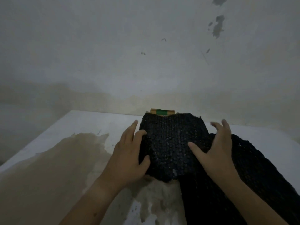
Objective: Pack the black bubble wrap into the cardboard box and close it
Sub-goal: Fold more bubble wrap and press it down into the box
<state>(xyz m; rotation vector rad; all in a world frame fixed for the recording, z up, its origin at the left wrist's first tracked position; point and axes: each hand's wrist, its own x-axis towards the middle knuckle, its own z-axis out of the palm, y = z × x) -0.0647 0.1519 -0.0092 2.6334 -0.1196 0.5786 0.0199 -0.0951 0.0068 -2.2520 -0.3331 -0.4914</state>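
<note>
A large sheet of black bubble wrap (172, 143) lies bunched in the middle of the table, and its long tail runs off toward the lower right. Behind it only the top edge of the cardboard box (162, 112) shows, brown with a strip of green tape. My left hand (129, 153) grips the wrap's left edge, thumb curled over the top. My right hand (214, 146) rests on the wrap's right side with fingers spread and thumb stretched across it. The rest of the box is hidden by the wrap.
The white table (81, 124) carries a large brown stain (56, 168) on its left and front. A marked grey wall (146, 54) rises close behind the table's far edge.
</note>
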